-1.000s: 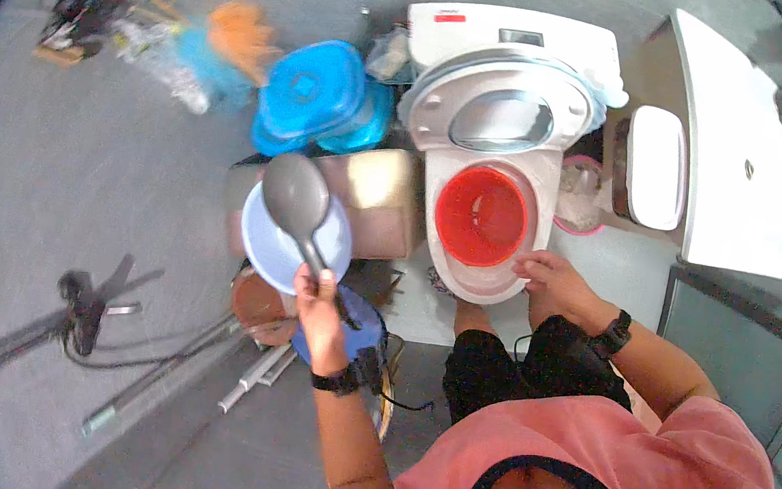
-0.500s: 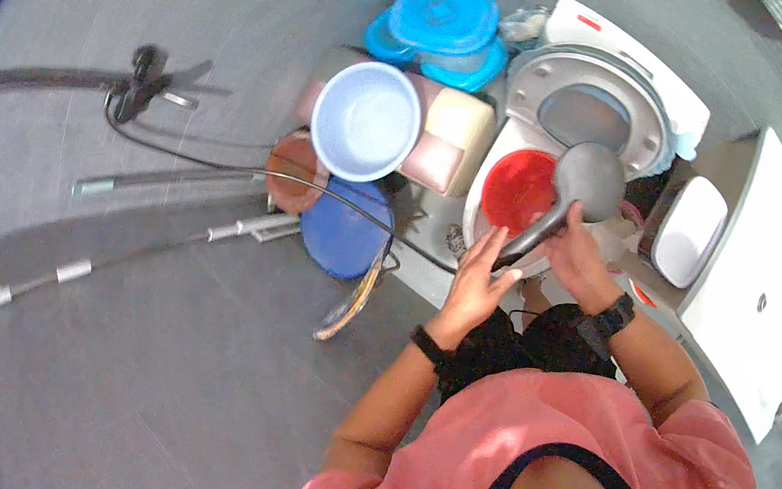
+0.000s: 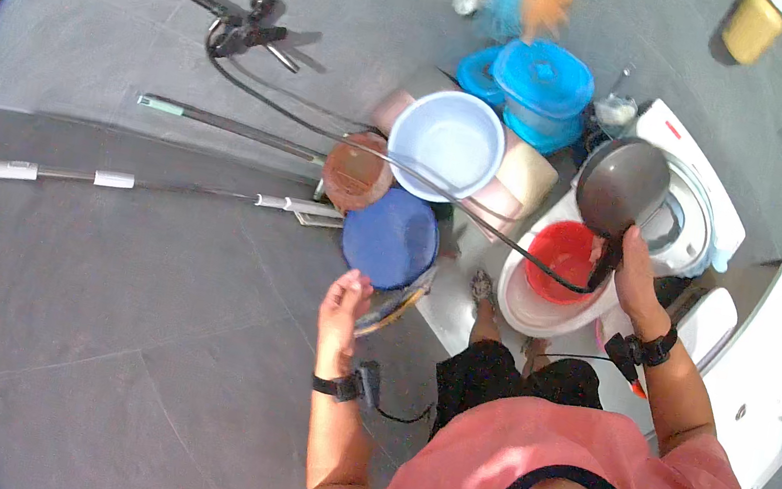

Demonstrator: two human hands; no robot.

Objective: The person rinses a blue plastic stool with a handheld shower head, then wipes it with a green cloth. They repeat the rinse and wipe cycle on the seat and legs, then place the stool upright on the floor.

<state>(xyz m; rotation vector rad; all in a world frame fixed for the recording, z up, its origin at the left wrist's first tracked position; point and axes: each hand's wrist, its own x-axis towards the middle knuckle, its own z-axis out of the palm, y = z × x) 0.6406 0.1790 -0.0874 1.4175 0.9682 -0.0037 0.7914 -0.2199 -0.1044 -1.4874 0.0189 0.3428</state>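
Observation:
My right hand (image 3: 637,271) is closed round the handle of a dark grey shower head (image 3: 624,186). Its wide round head points away from me, above the toilet (image 3: 523,310). A red basin (image 3: 561,255) sits in the toilet bowl, partly hidden by the shower head's handle. The black hose (image 3: 485,223) runs left from the handle, across a light blue basin (image 3: 449,142), to the wall tap (image 3: 240,35). Off to the left, my left hand (image 3: 341,308) is empty, its fingers loosely bent, nearest to a round blue plastic thing (image 3: 392,240).
A brown tub (image 3: 357,174) stands beside the blue round thing. Two long poles, one white-handled (image 3: 2,171), reach left. Blue lidded containers (image 3: 542,80) stand at the back. A white cabinet door (image 3: 746,374) is on the right, and a yellow bottle (image 3: 752,30) at the far right.
My left hand has come away from the shower head's handle and moved left. My right hand still holds the shower head, now farther right. The whole view has shifted.

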